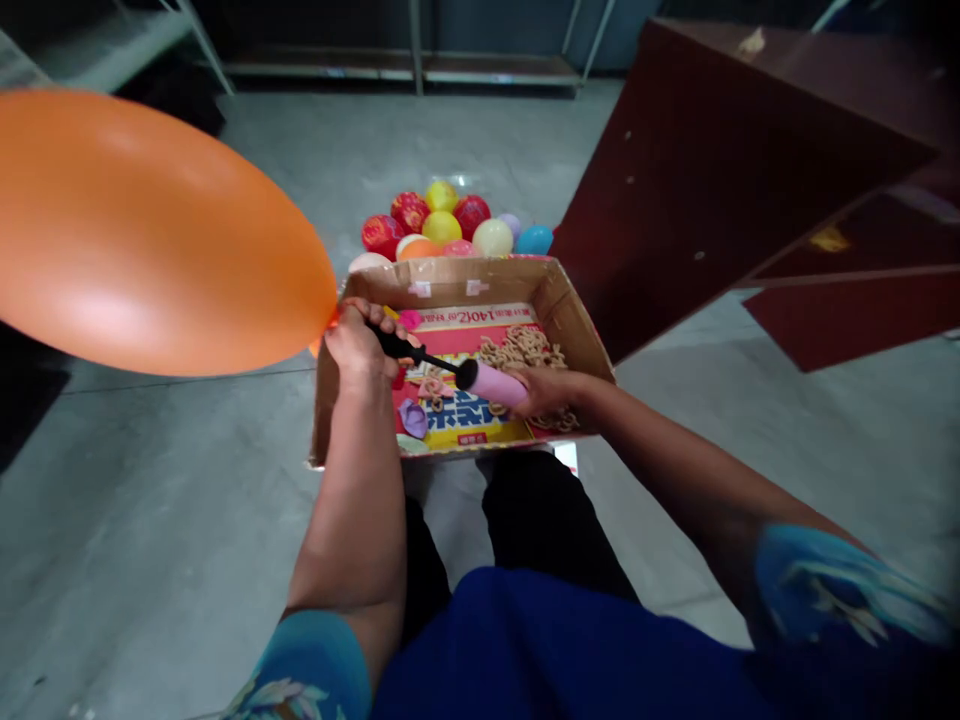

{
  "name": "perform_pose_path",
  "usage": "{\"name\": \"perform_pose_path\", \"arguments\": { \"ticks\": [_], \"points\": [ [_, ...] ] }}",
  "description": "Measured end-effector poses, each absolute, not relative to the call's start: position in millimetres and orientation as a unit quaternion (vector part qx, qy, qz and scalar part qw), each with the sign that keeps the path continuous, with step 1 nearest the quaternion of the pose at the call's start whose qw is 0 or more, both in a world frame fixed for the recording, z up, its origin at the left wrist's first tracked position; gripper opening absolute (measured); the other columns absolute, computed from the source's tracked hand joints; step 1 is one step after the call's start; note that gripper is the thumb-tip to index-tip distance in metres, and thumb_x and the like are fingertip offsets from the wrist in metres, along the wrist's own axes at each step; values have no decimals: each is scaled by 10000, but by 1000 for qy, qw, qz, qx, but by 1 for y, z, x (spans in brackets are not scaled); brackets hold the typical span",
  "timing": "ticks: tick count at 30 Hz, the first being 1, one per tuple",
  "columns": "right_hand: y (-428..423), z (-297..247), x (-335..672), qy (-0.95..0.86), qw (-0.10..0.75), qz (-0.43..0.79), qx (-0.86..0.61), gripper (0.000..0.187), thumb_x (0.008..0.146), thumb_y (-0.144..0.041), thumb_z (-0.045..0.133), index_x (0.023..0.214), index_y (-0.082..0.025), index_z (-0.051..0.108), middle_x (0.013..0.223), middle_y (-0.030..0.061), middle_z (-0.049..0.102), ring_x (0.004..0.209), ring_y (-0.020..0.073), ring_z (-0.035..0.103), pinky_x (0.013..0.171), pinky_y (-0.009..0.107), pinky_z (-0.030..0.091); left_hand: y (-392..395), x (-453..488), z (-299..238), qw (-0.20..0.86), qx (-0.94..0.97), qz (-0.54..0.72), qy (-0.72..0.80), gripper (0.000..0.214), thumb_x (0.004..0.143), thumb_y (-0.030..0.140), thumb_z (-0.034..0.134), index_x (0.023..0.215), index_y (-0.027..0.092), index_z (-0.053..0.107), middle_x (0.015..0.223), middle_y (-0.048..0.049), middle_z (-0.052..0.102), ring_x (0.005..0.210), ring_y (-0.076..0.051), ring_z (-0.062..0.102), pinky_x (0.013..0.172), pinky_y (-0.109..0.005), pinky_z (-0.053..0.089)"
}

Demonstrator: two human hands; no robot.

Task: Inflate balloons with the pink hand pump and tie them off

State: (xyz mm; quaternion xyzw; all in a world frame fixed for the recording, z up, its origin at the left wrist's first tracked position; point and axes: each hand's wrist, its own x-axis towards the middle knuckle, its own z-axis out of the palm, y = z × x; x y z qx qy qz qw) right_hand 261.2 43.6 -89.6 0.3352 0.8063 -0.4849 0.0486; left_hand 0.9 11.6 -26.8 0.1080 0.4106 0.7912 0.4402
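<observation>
My left hand (360, 338) is closed around the black end of a hand balloon pump (495, 383), at the neck of a large inflated orange balloon (172, 240). Whether the neck sits on the pump's nozzle is hidden by the fingers. My right hand (541, 390) grips the pump's lilac barrel, and a black rod shows between the two hands. Both hands are over a shallow cardboard box (577, 335). Inside it, beige uninflated balloons (525, 347) lie heaped at the right, and a purple uninflated balloon (412, 418) lies at the left.
Beyond the box, several small inflated balloons (442, 228) in red, yellow, white and blue are on the grey floor (300, 150). A dark red wooden panel (690, 180) stands tilted at the right. Metal shelving (417, 60) lines the back.
</observation>
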Motion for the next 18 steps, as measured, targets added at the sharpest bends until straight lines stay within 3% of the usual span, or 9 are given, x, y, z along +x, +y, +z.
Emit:
{"name": "perform_pose_path", "arguments": {
  "ticks": [3, 7, 12, 18],
  "points": [
    [41, -90, 272, 811, 79, -459, 353, 668, 613, -201, 698, 1256, -139, 526, 1212, 105, 619, 1035, 248, 595, 905, 298, 443, 9, -7, -23, 431, 98, 804, 397, 179, 728, 153, 445, 614, 198, 314, 490, 66, 280, 364, -65, 310, 362, -196, 297],
    [46, -86, 262, 805, 76, -483, 335, 676, 615, -226, 683, 1267, -177, 511, 1201, 86, 626, 1040, 267, 598, 895, 328, 460, 8, -9, -22, 436, 75, 809, 388, 175, 717, 164, 461, 627, 199, 315, 497, 71, 278, 365, -59, 307, 365, -190, 293],
    [42, -78, 220, 815, 53, -473, 331, 437, 637, -289, 664, 1054, -190, 577, 919, 46, 689, 772, 227, 638, 633, 293, 492, 10, -2, -33, 460, 81, 801, 375, 177, 680, 189, 485, 626, 201, 318, 497, 67, 286, 377, -62, 318, 363, -193, 294],
    [34, -83, 203, 791, 0, -496, 357, 401, 632, -307, 647, 1013, -217, 562, 774, 21, 664, 603, 196, 602, 509, 283, 447, 13, 6, -41, 460, 78, 799, 379, 168, 658, 196, 500, 626, 198, 335, 485, 63, 316, 380, -64, 337, 386, -192, 319]
  ]
}}
